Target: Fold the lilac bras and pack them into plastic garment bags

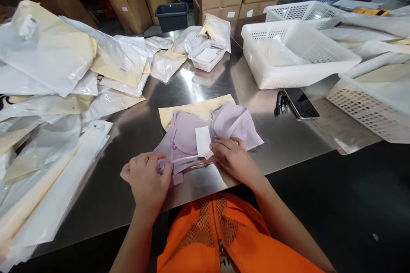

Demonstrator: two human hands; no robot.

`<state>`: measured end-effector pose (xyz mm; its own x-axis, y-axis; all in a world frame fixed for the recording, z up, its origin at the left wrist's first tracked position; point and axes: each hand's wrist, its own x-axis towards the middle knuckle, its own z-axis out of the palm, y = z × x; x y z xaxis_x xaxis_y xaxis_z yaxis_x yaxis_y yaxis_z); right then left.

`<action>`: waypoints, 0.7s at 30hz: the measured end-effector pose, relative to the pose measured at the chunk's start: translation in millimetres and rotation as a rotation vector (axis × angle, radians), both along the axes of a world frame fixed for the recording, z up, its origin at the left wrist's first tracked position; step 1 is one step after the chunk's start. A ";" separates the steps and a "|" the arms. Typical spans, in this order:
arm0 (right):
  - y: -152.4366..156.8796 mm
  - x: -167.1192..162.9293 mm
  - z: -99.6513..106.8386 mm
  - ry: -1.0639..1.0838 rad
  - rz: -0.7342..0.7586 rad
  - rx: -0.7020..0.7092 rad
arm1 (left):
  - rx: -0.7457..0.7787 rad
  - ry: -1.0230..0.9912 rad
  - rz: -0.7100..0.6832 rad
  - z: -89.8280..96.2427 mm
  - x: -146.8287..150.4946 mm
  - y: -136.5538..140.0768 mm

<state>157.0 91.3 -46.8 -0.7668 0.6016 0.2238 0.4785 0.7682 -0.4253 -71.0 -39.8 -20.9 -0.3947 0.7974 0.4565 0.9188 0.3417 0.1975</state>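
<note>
left hand, curled, pinches the strap of lilac fabric bra just ahead; right hand, loosely spread, rests atop; flat cream packaging beneath.

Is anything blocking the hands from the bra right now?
Nothing visible does: the left hand and the right hand are both on the bra. A white card lies on it, beside the right hand.

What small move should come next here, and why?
Perhaps fold the left end of the lilac garment inward with your left hand: it seems to pinch lilac material there, and that end spreads toward you, while your right hand rests beside the white card and could steady the rest.
</note>
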 end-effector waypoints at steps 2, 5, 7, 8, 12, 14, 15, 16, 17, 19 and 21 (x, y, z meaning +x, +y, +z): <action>0.9 -1.3 -3.3 0.025 0.003 0.001 | 0.002 -0.011 -0.108 -1.1 11.3 3.9; -0.4 -0.8 1.1 0.126 0.020 -0.056 | -0.039 -0.186 -0.406 -5.1 32.6 14.0; -2.2 1.6 8.6 0.222 0.056 -0.095 | -0.085 -0.280 -0.542 -8.7 44.0 22.5; -2.9 3.4 12.7 0.258 0.073 -0.104 | -0.106 -0.311 -0.575 -10.0 47.8 26.6; -3.0 12.9 23.4 0.211 0.050 -0.067 | -0.104 -0.443 -0.564 -7.1 49.9 35.4; -1.8 17.0 23.4 0.174 0.014 -0.042 | -0.075 -0.506 -0.550 -1.5 46.4 34.7; -1.4 18.4 22.4 0.187 0.002 -0.032 | -0.067 -0.531 -0.545 1.3 44.8 33.5; -1.3 19.2 21.0 0.217 -0.010 -0.020 | -0.062 -0.551 -0.540 3.5 43.4 31.9; -1.6 19.4 19.4 0.255 -0.029 0.001 | -0.059 -0.566 -0.535 5.1 42.6 30.3; -2.8 18.6 16.0 0.318 -0.065 0.086 | -0.051 -0.604 -0.519 5.8 42.5 27.5; -4.5 17.1 12.8 0.363 -0.089 0.197 | -0.027 -0.671 -0.473 4.0 43.7 26.0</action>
<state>174.2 86.8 -34.0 -0.5637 0.5808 0.5874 0.3933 0.8140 -0.4274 -27.4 -13.8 -16.9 -0.1963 0.9552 0.2214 0.6564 -0.0397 0.7534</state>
